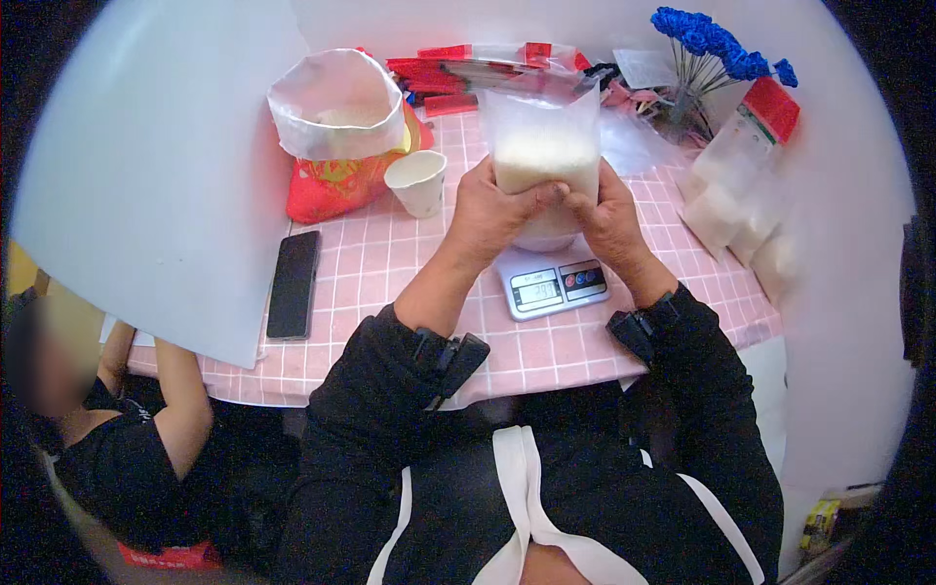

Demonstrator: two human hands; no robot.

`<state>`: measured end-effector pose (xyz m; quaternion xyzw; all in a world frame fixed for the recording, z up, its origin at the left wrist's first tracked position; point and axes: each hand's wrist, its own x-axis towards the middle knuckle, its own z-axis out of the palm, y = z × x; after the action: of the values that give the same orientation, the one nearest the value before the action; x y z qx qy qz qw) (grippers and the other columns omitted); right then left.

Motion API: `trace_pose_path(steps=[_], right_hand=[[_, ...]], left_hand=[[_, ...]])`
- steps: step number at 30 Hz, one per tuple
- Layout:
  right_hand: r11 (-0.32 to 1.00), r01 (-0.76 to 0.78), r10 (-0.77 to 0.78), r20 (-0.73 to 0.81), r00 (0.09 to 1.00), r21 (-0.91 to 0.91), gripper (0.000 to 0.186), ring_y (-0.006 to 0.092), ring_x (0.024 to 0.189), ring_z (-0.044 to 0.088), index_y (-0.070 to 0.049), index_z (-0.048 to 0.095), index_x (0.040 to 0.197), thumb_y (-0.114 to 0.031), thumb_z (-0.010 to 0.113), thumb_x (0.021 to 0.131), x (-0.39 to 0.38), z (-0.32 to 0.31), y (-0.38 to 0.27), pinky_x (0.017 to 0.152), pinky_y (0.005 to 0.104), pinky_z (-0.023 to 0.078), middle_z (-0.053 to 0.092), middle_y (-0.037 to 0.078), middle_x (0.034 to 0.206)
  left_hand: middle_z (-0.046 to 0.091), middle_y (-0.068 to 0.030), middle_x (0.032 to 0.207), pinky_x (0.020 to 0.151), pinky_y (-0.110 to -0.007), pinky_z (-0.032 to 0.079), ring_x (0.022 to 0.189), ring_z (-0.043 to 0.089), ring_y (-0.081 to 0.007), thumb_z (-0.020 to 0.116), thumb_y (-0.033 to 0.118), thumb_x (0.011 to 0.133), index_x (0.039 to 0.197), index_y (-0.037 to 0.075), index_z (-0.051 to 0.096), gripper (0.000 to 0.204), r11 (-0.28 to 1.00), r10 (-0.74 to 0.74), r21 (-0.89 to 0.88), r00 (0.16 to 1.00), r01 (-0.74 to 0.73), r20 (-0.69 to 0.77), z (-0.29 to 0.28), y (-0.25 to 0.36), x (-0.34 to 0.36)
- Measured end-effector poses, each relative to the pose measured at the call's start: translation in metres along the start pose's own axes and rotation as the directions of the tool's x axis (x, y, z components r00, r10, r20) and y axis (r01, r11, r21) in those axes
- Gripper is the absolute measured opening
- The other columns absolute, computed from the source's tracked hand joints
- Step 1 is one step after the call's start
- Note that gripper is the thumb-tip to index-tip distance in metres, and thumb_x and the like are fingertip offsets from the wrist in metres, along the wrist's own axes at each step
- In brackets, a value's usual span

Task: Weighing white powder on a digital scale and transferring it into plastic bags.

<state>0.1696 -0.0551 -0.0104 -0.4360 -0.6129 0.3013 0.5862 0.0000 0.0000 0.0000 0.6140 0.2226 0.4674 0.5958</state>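
My left hand (495,210) and my right hand (604,214) grip a clear plastic bag of white grains (541,132) from either side, with both thumbs pressed on its front. The bag is upright at a white digital kitchen scale (556,288); whether its bottom rests on the platform I cannot tell. A white paper cup (415,185) stands to the left of my left hand. Behind it, an open white sack (336,97) of pale contents sits with a red patterned bag (322,195).
The pink checked table (390,273) holds a black phone (292,285), several filled clear bags (717,214) at right, blue artificial flowers (707,34) and red packaging (439,73) behind. A white partition (146,195) stands left, with another person (171,419) seated beside it.
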Motion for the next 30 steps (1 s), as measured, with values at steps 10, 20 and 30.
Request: trace_pose_path(steps=[10,20,30], right_hand=[[0.999,0.042,-0.046,-0.191,0.980,-0.025,0.030,0.0091,0.094,0.055,-0.003,0.061,0.116,-0.028,0.053,0.101,-0.003,0.019,-0.008,0.084,0.0246,0.046,0.063,0.002,0.103],[0.882,0.136,-0.246,-0.193,0.950,-0.451,0.029,0.0115,0.086,0.061,-0.001,0.066,0.111,-0.025,0.052,0.101,0.012,0.019,-0.027,0.077,0.0268,0.049,0.069,0.008,0.094],[0.750,0.178,-0.251,-0.025,0.968,-0.637,0.029,0.0125,0.070,0.060,-0.002,0.066,0.100,-0.028,0.053,0.100,0.036,0.009,-0.040,0.064,0.0298,0.048,0.065,0.012,0.077]], left_hand=[[0.069,-0.0069,0.101,0.080,-0.029,0.053,0.090,0.064,-0.0135,0.081,0.016,0.079,0.110,0.001,0.064,0.039,0.976,0.026,-0.212,0.998,-0.038,-0.060,-0.003,-0.007,-0.006],[0.068,-0.0071,0.101,0.080,-0.028,0.052,0.091,0.064,-0.0146,0.081,0.032,0.079,0.111,0.000,0.062,0.049,0.954,-0.017,-0.300,0.998,-0.004,-0.068,-0.009,-0.021,-0.003],[0.062,-0.0078,0.115,0.092,-0.031,0.046,0.108,0.057,-0.0156,0.079,0.040,0.079,0.123,0.001,0.053,0.064,0.871,0.040,-0.480,0.991,-0.099,-0.131,-0.013,-0.030,0.006]])
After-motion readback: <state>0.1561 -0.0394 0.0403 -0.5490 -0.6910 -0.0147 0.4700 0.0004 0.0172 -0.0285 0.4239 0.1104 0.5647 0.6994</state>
